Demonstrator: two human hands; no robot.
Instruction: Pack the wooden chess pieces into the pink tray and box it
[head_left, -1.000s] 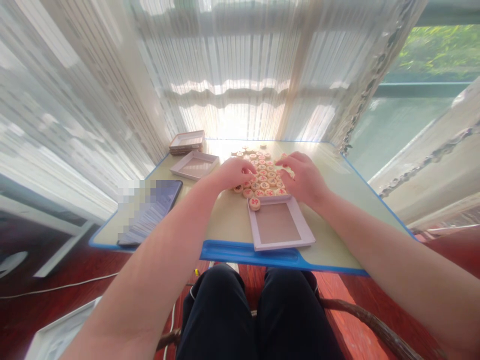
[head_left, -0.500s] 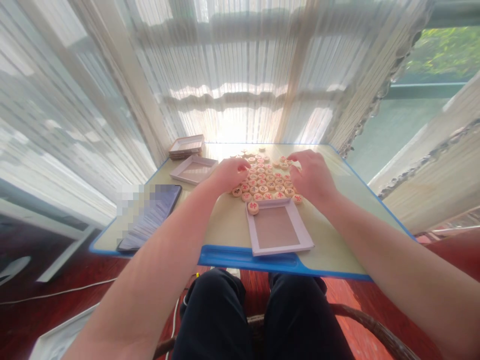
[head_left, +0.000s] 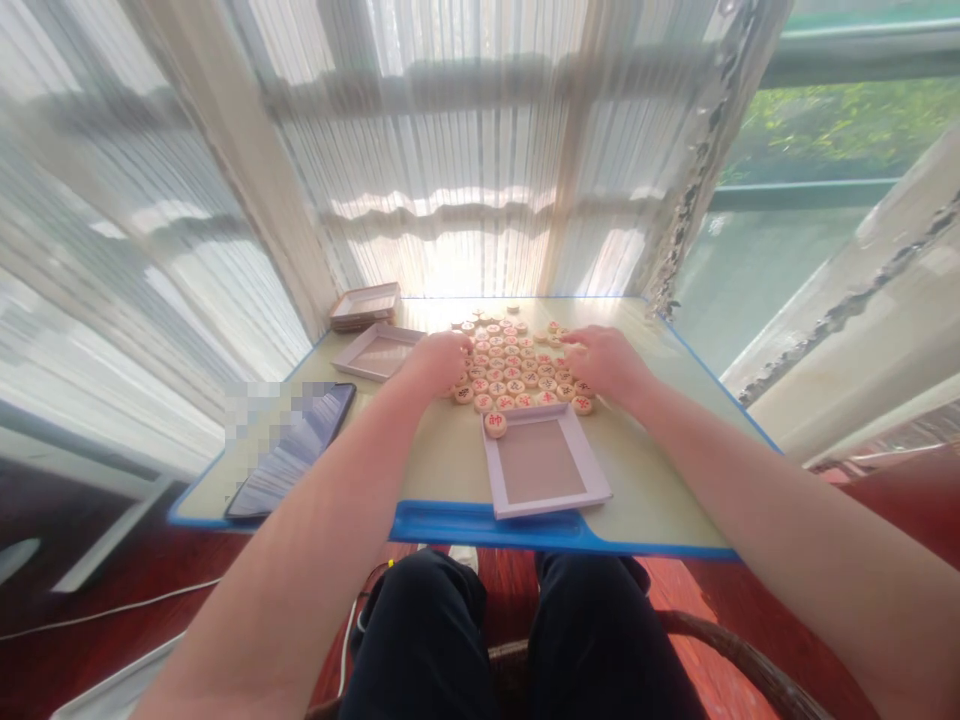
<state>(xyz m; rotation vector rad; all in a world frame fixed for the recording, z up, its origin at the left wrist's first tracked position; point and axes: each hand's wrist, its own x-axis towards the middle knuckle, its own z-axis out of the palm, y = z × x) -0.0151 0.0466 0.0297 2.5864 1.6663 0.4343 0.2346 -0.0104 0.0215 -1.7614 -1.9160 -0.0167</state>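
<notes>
A spread of round wooden Chinese chess pieces [head_left: 514, 362], marked with red and dark characters, lies face up on the table. My left hand [head_left: 442, 363] is at the left side of the spread, fingers curved against its edge and partly hidden; no piece shows in it. On the right side, my right hand [head_left: 606, 362] has its index finger stretched toward the pieces, close to a small cluster [head_left: 552, 332]. One red-marked piece [head_left: 495, 425] rests on the near left corner of a shallow pale box tray [head_left: 491, 475] in front of the spread.
Another shallow box part [head_left: 341, 357] lies at the left, with stacked box lids [head_left: 365, 301] behind it. A dark-edged phone or tablet [head_left: 300, 450], partly pixelated, lies at the front left. The table [head_left: 667, 480] has a blue rim; sheer curtains [head_left: 450, 120] hang behind.
My left hand has shifted left to the edge of the pieces. My right hand has come slightly nearer, its fingers closer together. The whole view has shifted slightly.
</notes>
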